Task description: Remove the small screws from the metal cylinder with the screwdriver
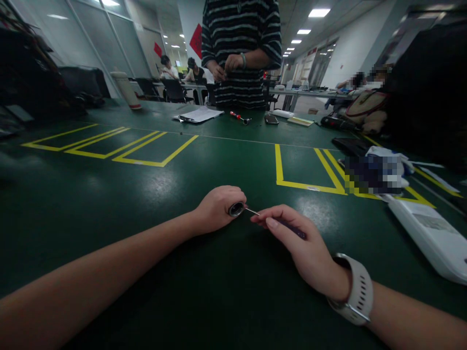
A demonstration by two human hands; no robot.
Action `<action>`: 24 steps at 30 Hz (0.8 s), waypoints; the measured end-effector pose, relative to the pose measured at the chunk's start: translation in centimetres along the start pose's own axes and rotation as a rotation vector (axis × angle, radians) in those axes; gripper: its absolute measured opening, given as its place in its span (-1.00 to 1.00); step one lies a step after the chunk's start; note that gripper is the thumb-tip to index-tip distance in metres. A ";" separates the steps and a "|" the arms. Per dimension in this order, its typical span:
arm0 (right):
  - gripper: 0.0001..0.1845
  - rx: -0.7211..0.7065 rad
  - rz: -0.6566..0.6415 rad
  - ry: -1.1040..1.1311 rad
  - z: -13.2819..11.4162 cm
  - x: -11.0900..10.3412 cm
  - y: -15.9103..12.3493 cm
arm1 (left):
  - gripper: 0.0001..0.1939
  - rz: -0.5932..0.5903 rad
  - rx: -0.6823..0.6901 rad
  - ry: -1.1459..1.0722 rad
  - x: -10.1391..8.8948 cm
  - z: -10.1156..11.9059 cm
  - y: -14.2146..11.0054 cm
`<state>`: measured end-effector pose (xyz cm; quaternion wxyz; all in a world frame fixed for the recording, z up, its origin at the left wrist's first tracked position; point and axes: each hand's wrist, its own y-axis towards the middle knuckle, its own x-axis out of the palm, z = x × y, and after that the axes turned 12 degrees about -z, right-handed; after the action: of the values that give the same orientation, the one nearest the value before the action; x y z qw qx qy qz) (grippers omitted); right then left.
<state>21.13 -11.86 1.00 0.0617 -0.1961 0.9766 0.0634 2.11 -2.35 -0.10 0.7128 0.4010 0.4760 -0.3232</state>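
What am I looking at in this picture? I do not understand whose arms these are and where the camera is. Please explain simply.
There is one picture, taken by a camera worn on a person's head that looks down at their own arms. The left hand grips a small round metal part. The right hand, with a white watch on its wrist, holds a thin screwdriver whose tip points at that part. Both rest on a green table marked with yellow tape. Across it stands another person in a striped shirt, near papers and a red-handled tool.
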 end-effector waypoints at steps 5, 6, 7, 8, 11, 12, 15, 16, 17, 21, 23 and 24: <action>-0.82 -0.008 -0.016 -0.143 -0.2 0.2 -0.2 | -0.88 -0.053 -0.005 0.047 0.0 0.0 -0.1; -0.82 0.004 -0.027 -0.091 -0.1 0.0 -0.1 | -0.88 -0.064 -0.006 0.042 -0.1 0.0 -0.2; -0.82 0.017 -0.035 -0.021 0.1 -0.1 0.0 | -0.88 -0.071 -0.004 0.035 -0.1 0.0 -0.2; -0.82 0.028 -0.041 0.062 0.2 -0.3 0.2 | -0.87 -0.076 0.000 0.026 -0.1 0.1 -0.2; -0.83 0.054 -0.047 0.287 0.3 -0.7 0.6 | -0.88 -0.074 0.021 -0.023 -0.2 0.1 -0.1; -0.83 0.067 -0.047 0.335 0.3 -0.8 0.7 | -0.89 -0.068 0.028 -0.045 -0.3 0.1 -0.1; -0.84 0.076 -0.033 0.398 0.2 -0.8 0.7 | -0.90 -0.058 0.037 -0.093 -0.2 0.1 0.0; -0.84 0.067 -0.026 0.390 0.2 -0.7 0.7 | -0.89 -0.053 0.032 -0.093 -0.2 0.0 0.0; -0.84 0.054 -0.020 0.363 0.3 -0.6 0.7 | -0.88 -0.049 0.022 -0.082 -0.1 0.0 0.0; -0.83 0.032 -0.013 0.157 0.6 -0.5 0.5 | -0.88 -0.063 -0.008 0.027 0.1 -0.2 0.0; -0.83 0.043 -0.020 0.147 0.7 -0.5 0.5 | -0.87 -0.086 -0.012 0.075 0.1 -0.2 -0.1; -0.83 0.051 -0.021 0.180 0.7 -0.5 0.5 | -0.87 -0.093 -0.014 0.087 0.1 -0.1 -0.1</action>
<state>21.44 -11.09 0.48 -0.0205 -0.2094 0.9774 0.0200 2.03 -2.26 -0.25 0.6784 0.3871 0.5270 -0.3350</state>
